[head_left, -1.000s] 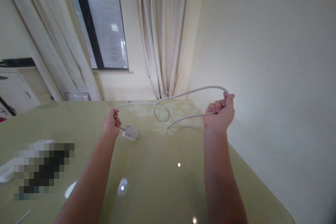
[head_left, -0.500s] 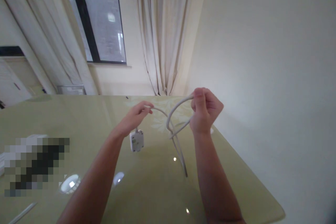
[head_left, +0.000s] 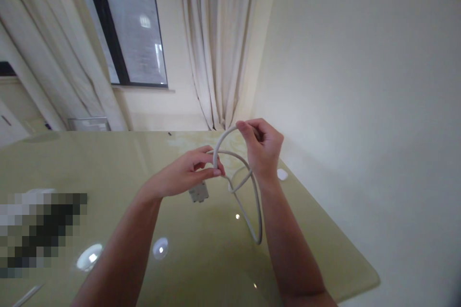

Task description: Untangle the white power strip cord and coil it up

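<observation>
Pale cable (head_left: 260, 213) hangs in loops between the two hands, over the middle of the table (head_left: 194, 264). The right hand (head_left: 264, 148) is clenched around its upper bend; the left hand (head_left: 192, 170) pinches it between thumb and fingers. Just below the left hand is a white block (head_left: 199, 193). Farther right, near the table's right edge, lies a small white piece (head_left: 282, 174).
</observation>
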The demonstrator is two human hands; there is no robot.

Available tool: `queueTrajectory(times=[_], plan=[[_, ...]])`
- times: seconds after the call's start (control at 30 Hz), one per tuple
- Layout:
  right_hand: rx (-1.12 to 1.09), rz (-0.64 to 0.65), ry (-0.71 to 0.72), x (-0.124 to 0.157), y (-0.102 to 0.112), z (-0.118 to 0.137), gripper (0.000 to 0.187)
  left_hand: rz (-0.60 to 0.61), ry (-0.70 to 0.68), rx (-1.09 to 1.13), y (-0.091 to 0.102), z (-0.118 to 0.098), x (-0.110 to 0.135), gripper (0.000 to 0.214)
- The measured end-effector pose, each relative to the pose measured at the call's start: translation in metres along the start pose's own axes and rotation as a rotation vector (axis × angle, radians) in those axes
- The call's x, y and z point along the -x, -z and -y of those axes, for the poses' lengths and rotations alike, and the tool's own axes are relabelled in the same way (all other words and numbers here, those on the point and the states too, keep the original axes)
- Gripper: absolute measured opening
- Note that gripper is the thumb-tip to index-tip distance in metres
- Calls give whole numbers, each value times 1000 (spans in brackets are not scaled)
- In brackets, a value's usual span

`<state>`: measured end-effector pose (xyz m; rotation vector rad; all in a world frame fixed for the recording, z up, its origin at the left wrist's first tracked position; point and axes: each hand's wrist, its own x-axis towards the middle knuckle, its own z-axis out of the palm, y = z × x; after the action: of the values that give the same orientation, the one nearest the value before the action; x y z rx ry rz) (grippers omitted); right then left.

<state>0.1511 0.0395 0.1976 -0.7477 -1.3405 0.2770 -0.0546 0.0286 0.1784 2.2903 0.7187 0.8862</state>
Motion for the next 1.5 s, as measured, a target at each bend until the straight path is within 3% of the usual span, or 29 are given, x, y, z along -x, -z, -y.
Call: queueTrajectory(times=[0.17, 0.3, 0.43, 0.57, 0.73, 0.83, 1.03, 1.13, 1.33, 1.5], plan=[[-12, 306, -155, -1, 0, -17, 35, -724, 128, 45, 3, 16, -4, 29], [299, 579, -180, 8, -11, -34, 24, -1286, 125, 168, 27, 20, 4, 31], [726, 644, -146, 13, -20, -60, 26, -1614, 113, 247, 62, 9, 31, 26], [935, 474, -262, 5, -8, -96, 24, -1802, 260, 221, 91, 9, 62, 27], [1003, 325, -632, -10, 29, -121, 40, -1757, 409, 145, 96, 18, 71, 31], [843, 295, -696, -18, 41, -116, 50, -1658, 383, 228, 89, 20, 61, 25], [-181, 377, -627, -22, 32, -70, 52, -1134, 409, 396, 61, 33, 31, 26], [-445, 292, -554, -24, 26, -49, 49, -934, 386, 374, 48, 32, 23, 28], [-407, 106, -321, -22, 18, -32, 57, -509, 329, 107, 38, 19, 26, 30], [-259, -1, -144, -16, 13, -25, 58, -471, 220, -260, 27, 7, 19, 17]])
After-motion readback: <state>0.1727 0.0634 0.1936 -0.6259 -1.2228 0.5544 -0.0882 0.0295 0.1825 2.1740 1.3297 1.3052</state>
